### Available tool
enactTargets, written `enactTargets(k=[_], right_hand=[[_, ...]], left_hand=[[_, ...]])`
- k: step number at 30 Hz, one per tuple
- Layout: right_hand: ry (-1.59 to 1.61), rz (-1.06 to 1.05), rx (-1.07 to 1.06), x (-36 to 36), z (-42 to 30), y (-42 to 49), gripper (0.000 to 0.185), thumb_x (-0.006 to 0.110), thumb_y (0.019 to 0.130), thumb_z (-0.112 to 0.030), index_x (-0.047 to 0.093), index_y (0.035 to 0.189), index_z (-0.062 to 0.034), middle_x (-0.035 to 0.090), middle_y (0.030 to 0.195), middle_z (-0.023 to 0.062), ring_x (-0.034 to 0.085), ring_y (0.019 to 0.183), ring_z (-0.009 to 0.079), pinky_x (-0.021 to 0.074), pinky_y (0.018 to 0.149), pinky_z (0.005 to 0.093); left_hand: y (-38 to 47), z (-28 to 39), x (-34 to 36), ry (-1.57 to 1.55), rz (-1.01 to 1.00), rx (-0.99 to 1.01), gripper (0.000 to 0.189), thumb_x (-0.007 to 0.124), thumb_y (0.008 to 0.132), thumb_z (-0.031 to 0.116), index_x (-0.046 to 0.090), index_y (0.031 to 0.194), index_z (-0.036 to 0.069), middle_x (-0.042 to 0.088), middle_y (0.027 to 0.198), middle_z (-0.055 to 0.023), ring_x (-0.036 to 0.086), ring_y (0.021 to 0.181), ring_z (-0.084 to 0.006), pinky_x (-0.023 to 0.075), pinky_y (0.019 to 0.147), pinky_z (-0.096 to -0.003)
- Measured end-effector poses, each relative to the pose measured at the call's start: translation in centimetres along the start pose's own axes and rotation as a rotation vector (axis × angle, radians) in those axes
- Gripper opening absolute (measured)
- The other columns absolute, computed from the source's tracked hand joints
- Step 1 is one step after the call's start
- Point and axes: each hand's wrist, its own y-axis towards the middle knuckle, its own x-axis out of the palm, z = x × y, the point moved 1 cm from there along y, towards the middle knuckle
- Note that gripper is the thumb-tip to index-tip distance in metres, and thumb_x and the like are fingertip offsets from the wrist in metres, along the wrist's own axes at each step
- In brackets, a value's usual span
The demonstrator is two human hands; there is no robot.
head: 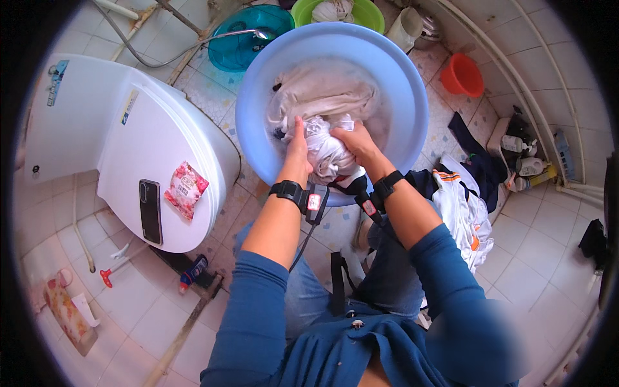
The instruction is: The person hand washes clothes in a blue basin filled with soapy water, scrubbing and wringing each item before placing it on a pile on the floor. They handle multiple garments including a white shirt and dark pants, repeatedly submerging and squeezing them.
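Observation:
A bunched white cloth garment (326, 150) is gathered between my two hands over the near half of a large light-blue plastic basin (408, 82). My left hand (300, 150) presses its left side, fingers pointing away from me. On the right, my right hand (355, 142) grips the cloth with bent fingers. A dark and red part of a garment (355, 183) hangs by the basin's near rim. Farther back in the basin, beige-white wet clothing (329, 94) lies in cloudy, sudsy water. Each wrist wears a black strap with a small device.
Left stands a white toilet (145, 130) with a smartphone (151, 211) and a pink packet (186, 190) on it. A teal basin (227, 53), a green basin (375, 17) and a red bucket (462, 75) surround the blue basin. Clothes (459, 208) are piled right, near several bottles (532, 167).

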Motion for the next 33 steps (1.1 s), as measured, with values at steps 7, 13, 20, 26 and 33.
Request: enactTargets(k=[7, 13, 20, 26, 33], right_hand=[[-0.568, -0.237, -0.992, -1.5, -4.4, -3.5, 0.029, 0.061, 0.06, -0.006, 0.059, 0.089, -0.0022, 0.059, 0.087, 0.0156, 0.056, 0.085, 0.0326, 0.0437, 0.077, 0.0373], [-1.008, -0.235, -0.789, -6.0, -4.2, -4.2, 0.029, 0.056, 0.061, 0.003, 0.061, 0.089, -0.003, 0.058, 0.1, 0.0144, 0.051, 0.097, 0.0365, 0.0416, 0.086, 0.0376], [-0.881, 0.168, -0.356, -7.5, -4.3, -3.4, 0.062, 0.064, 0.072, -0.028, 0.043, 0.122, 0.0006, 0.051, 0.114, 0.0283, 0.048, 0.109, 0.0398, 0.0392, 0.093, 0.0405], [-0.844, 0.123, -0.048, -2.7, -1.3, 0.0, 0.098, 0.073, 0.059, -0.051, 0.037, 0.126, 0.0094, 0.05, 0.12, 0.025, 0.052, 0.108, 0.032, 0.0418, 0.089, 0.0338], [-0.226, -0.042, -0.131, 0.0, -1.7, -0.4, 0.084, 0.074, 0.06, -0.03, 0.038, 0.126, 0.0086, 0.05, 0.118, 0.024, 0.052, 0.106, 0.0271, 0.0416, 0.088, 0.0321]], left_hand=[[-2.5, 1.5, 1.0, -0.118, -0.017, 0.294, 0.056, 0.059, 0.079, 0.048, 0.055, 0.111, 0.003, 0.059, 0.11, -0.0115, 0.056, 0.101, -0.0296, 0.0446, 0.088, -0.0425], [-5.3, 1.9, 0.9, 0.633, 0.096, 0.529, 0.047, 0.069, 0.073, 0.032, 0.06, 0.101, -0.005, 0.061, 0.099, -0.0161, 0.057, 0.09, -0.0227, 0.0444, 0.079, -0.0348], [-6.6, 2.0, -1.2, 1.691, 0.166, 0.651, 0.052, 0.067, 0.07, 0.032, 0.053, 0.109, 0.001, 0.049, 0.117, -0.027, 0.05, 0.102, -0.0413, 0.0419, 0.088, -0.0433], [-1.9, 0.8, -1.4, 0.809, 0.103, 0.344, 0.067, 0.058, 0.076, 0.034, 0.035, 0.126, -0.003, 0.041, 0.127, -0.0257, 0.043, 0.116, -0.0341, 0.0385, 0.093, -0.0406], [-0.7, 0.9, 1.5, 0.118, 0.258, 0.231, 0.086, 0.051, 0.076, 0.065, 0.031, 0.132, 0.002, 0.042, 0.127, -0.0152, 0.046, 0.113, -0.0279, 0.0415, 0.09, -0.0445]])
